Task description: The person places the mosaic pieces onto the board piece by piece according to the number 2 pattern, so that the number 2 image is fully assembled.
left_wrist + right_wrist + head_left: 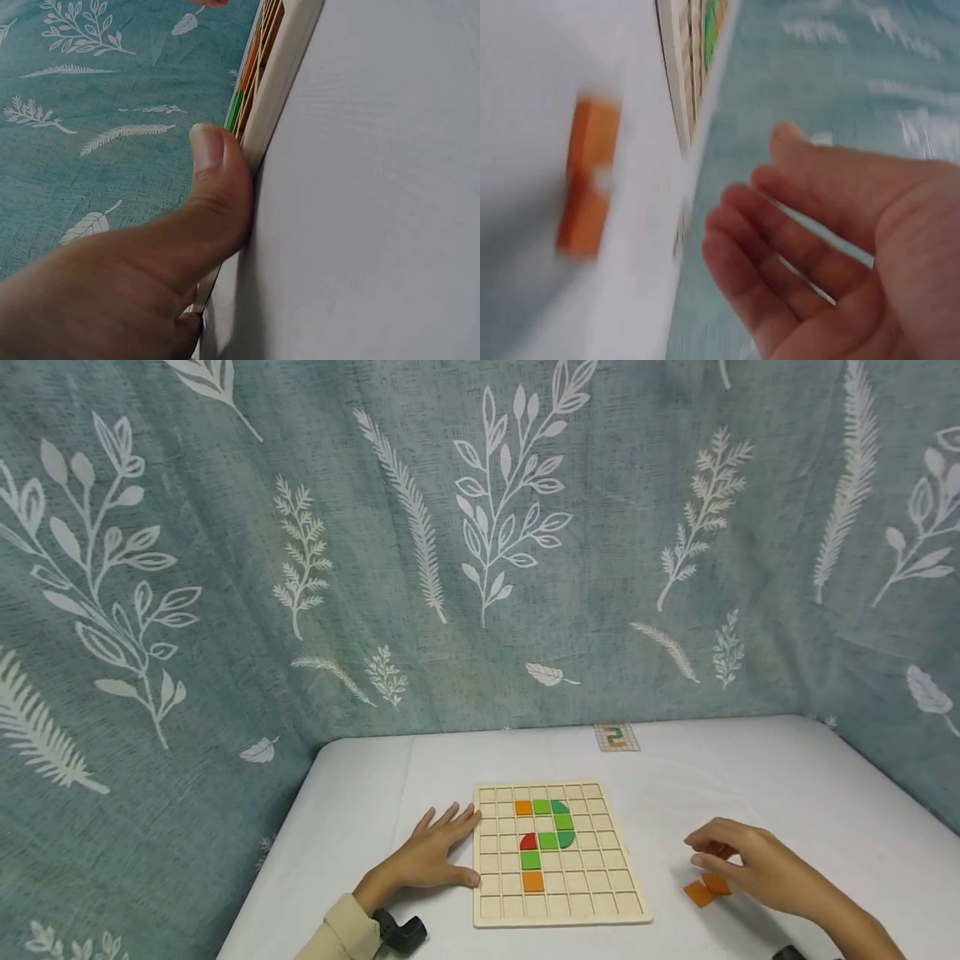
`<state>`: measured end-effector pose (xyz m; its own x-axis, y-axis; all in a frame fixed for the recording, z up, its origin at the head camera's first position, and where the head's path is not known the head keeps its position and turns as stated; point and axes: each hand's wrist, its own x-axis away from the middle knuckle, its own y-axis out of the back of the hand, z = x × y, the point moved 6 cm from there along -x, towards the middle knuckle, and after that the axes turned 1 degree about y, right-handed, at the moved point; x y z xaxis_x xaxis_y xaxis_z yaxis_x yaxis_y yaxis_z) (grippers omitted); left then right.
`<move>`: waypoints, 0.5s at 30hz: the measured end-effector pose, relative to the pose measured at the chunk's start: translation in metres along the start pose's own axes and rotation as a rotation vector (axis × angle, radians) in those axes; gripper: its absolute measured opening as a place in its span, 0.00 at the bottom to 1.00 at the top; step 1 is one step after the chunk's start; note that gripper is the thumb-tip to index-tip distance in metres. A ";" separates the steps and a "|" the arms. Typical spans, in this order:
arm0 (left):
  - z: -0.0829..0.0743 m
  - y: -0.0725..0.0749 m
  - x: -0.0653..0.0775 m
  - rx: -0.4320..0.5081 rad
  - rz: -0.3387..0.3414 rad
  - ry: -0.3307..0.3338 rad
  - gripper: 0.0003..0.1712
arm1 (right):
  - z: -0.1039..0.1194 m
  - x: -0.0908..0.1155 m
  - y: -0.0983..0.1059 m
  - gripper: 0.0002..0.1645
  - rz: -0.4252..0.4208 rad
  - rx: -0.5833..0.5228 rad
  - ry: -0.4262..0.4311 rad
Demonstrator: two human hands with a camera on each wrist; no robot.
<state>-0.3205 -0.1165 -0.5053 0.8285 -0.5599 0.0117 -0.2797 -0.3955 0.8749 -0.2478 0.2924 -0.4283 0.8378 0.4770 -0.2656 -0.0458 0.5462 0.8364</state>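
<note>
A pale wooden grid board [495, 906] lies on the table with orange, green and red tiles set in its cells, partly rounded, forming a curved line. My left hand [433, 853] rests at the board's left edge, its fingers spread and its thumb against the rim; the left wrist view shows that thumb [214, 172] pressed to the wooden side. To the right of the board, two orange square tiles [699, 893] lie touching on the cloth. Just above them is my right hand [757, 864], fingers loosely bent; the right wrist view shows nothing in its grasp.
A small pattern card [617, 737] with a similar coloured figure lies at the table's far edge. White cloth [390, 768] covers the table. Blue-green leaf-patterned fabric [420, 543] hangs behind and along the sides.
</note>
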 end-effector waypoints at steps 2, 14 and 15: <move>-0.001 0.002 -0.002 -0.003 -0.003 -0.003 0.61 | -0.012 0.007 0.009 0.11 -0.011 0.017 -0.029; -0.003 0.001 -0.003 -0.006 -0.007 -0.008 0.61 | -0.047 0.026 -0.002 0.20 0.144 -0.086 -0.066; -0.001 0.000 -0.002 -0.006 -0.007 -0.010 0.61 | -0.047 0.026 -0.005 0.22 0.157 -0.092 -0.061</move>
<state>-0.3213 -0.1146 -0.5045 0.8253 -0.5646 0.0009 -0.2711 -0.3948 0.8779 -0.2515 0.3344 -0.4625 0.8477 0.5204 -0.1030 -0.2261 0.5301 0.8172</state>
